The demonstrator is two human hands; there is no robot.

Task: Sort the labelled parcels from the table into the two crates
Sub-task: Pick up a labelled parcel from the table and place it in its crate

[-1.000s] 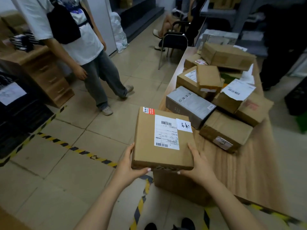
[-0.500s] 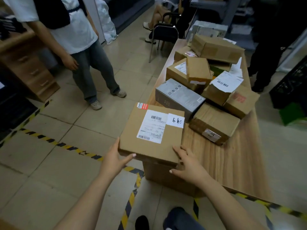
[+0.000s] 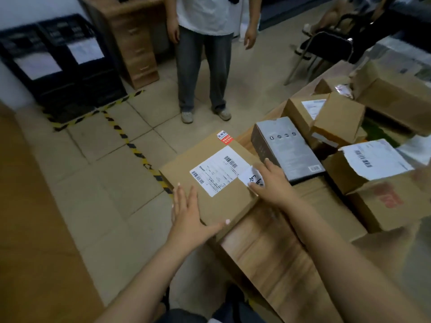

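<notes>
Brown cardboard parcel [image 3: 205, 201], flat, sits at the near left corner of the table [image 3: 275, 259], with most of it sticking out past the table edge over the floor; cannot tell if it rests on the corner or is lifted clear. On its top are a white shipping label [image 3: 219, 170] with barcodes, a red sticker [image 3: 225, 137] at the far corner and a small white handwritten slip [image 3: 253, 177]. Left hand [image 3: 189, 217] presses the parcel's near left side, fingers straight and together, thumb spread along the near edge. Right hand [image 3: 270, 183] lies on the parcel's right edge over the slip, fingers stretched out and not curled round anything. On the table just beyond the right hand lies a grey box [image 3: 286, 145]. Behind and right of it is a pile of cardboard boxes [image 3: 338, 117], one with a torn white label [image 3: 373, 157] and one with red print [image 3: 387, 199]. Well apart from the table, across the tiled floor to the far left, stand two black crates [image 3: 58, 73] side by side, each with a white sheet on the front, and yellow-black tape [image 3: 130, 141] on the floor before them. A wooden drawer cabinet [image 3: 133, 43] stands beside the crates. A standing person [image 3: 205, 66] in grey trousers faces the table from the far side of the floor. A black chair [image 3: 326, 47] stands at the table's far end.
</notes>
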